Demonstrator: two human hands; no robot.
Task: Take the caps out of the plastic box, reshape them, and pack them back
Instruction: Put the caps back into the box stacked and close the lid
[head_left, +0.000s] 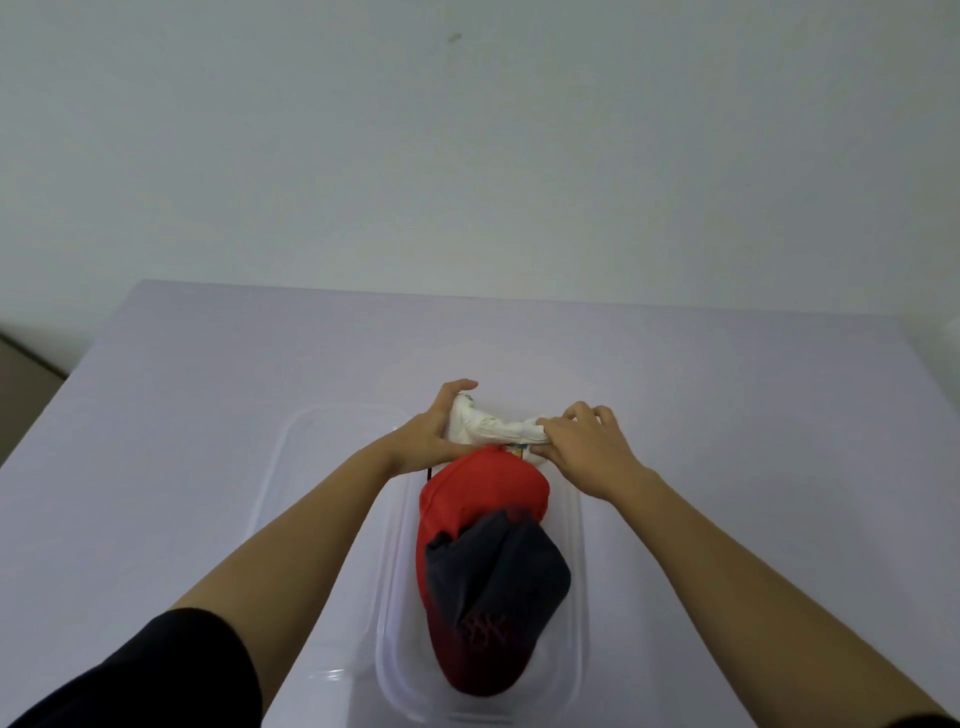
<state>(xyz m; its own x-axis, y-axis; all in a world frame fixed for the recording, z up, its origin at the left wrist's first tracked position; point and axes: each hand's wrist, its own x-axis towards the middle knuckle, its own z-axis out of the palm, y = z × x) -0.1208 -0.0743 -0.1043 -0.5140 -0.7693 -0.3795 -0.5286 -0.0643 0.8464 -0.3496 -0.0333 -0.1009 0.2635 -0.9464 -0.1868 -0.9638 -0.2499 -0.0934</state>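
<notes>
A clear plastic box (574, 561) lies on the pale table in front of me. A red cap (480, 491) sits in it, with a dark grey cap (498, 571) resting partly on top. At the box's far end is a crumpled white cap (491, 426). My left hand (431, 434) grips its left side, fingers curled over the top. My right hand (584, 441) pinches its right side. Much of the white cap is hidden behind the red one and my hands.
The box's clear lid (311, 467) lies flat on the table just left of the box, under my left forearm. The table (753, 415) ends at a white wall behind. A strip of floor shows at the far left.
</notes>
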